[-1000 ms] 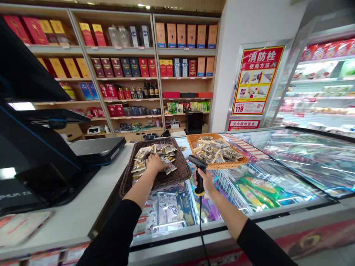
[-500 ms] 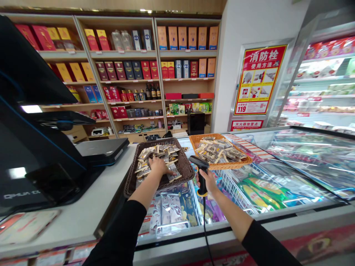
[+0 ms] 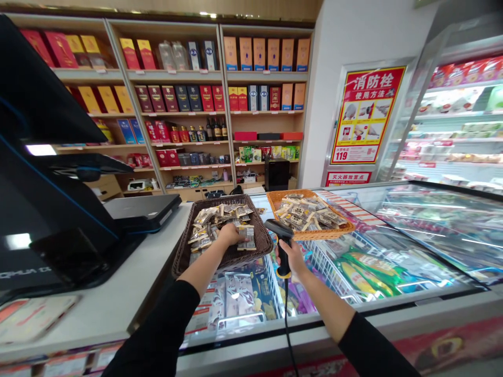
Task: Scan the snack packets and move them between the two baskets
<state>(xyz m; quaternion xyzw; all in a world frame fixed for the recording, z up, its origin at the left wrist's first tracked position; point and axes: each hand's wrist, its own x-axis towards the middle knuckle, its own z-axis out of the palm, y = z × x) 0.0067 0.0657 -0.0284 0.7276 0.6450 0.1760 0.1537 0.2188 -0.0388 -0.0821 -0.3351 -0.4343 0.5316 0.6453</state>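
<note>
Glass-topped freezer (image 3: 401, 324), two baskets (image 3: 260, 238), one scanner (image 3: 280, 230)

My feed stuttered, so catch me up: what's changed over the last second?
The left hand has shifted slightly rightward within the dark brown basket. Its fingers, earlier spread over the pile, have drawn together and now seem to pinch a packet, which sits straighter in view. The right hand still grips the scanner; both baskets stay put.
</note>
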